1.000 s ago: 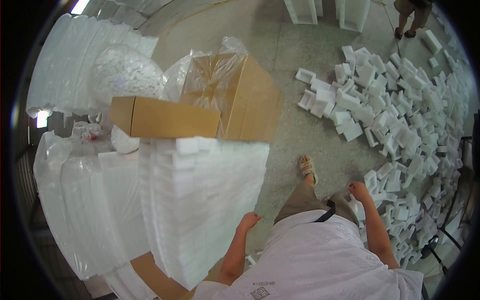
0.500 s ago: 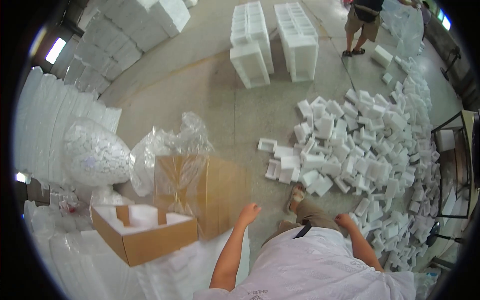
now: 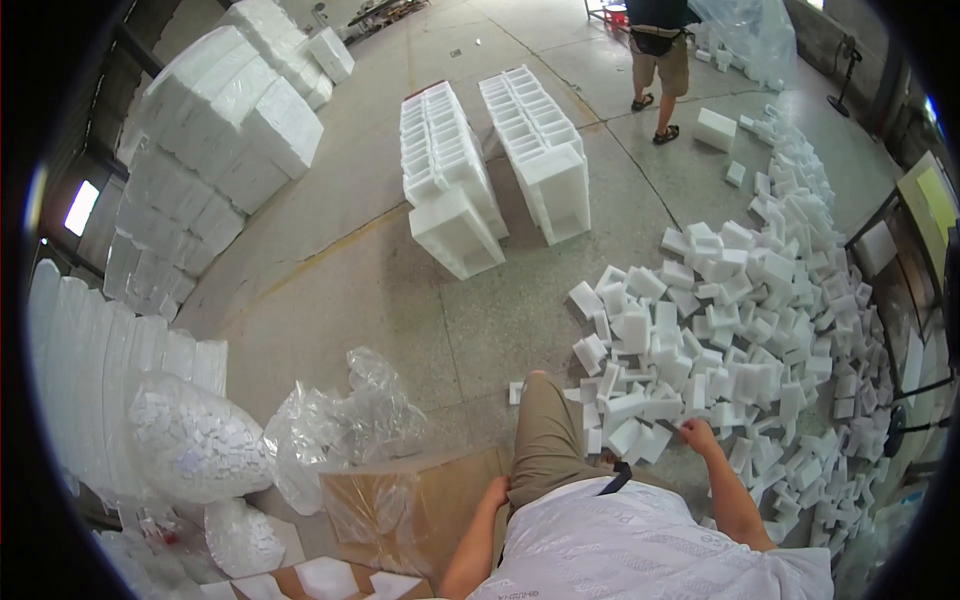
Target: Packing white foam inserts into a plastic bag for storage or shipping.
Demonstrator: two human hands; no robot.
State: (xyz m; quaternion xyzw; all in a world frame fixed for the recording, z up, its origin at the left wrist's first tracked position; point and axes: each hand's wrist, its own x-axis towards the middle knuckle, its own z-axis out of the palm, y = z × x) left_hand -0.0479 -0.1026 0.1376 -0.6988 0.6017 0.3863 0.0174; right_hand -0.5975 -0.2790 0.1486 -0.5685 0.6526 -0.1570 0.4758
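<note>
My left hand [image 3: 497, 490] hangs beside my left thigh, near the edge of a brown cardboard box [image 3: 455, 485]; its fingers are too small and partly hidden to make out. To the right, my right hand [image 3: 698, 434] hangs with curled fingers and nothing visible in it. Behind it in the picture spreads a big heap of white foam pieces [image 3: 735, 345], block- and tray-shaped. A second, open carton [image 3: 310, 578] with white foam inside is cut off by the lower edge. My left knee is raised forward.
Two rows of white foam boxes [image 3: 450, 235] stand ahead. At left are wrapped white stacks [image 3: 225, 120], a clear bag of foam bits [image 3: 195, 440] and crumpled plastic film [image 3: 345, 415]. Another person [image 3: 660, 60] stands far off, near a large plastic bag [image 3: 750, 35]. A table-like frame [image 3: 905, 240] borders the right.
The view has tilted up, so the cartons sit lower in the picture. My left leg has come forward in a stride. My left hand has dropped to my thigh; the other person's feet have shifted.
</note>
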